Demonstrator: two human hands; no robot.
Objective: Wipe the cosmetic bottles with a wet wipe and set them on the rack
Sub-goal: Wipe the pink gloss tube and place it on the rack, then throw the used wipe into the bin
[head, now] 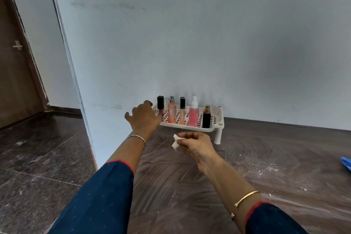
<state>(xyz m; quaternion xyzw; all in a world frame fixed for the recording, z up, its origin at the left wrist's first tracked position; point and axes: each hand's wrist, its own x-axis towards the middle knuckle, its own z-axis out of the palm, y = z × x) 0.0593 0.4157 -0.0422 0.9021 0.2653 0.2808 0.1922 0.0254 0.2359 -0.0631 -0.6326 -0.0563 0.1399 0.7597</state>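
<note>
My left hand (145, 118) sits fingers spread at the white rack (212, 129) beside the black-capped lip gloss (160, 105), right hand (195, 145) pinching a crumpled wet wipe (175, 143).

The left hand (145, 118) covers the rack's (218, 119) left end and the foot of the black-capped tube (160, 105), so whether its fingers touch the tube is unclear. Most of the wet wipe (176, 142) is buried in the right hand (196, 145). A blue object (346, 164) (possibly plastic) is cut by the right edge. Bottle labels are too small to read.
</note>
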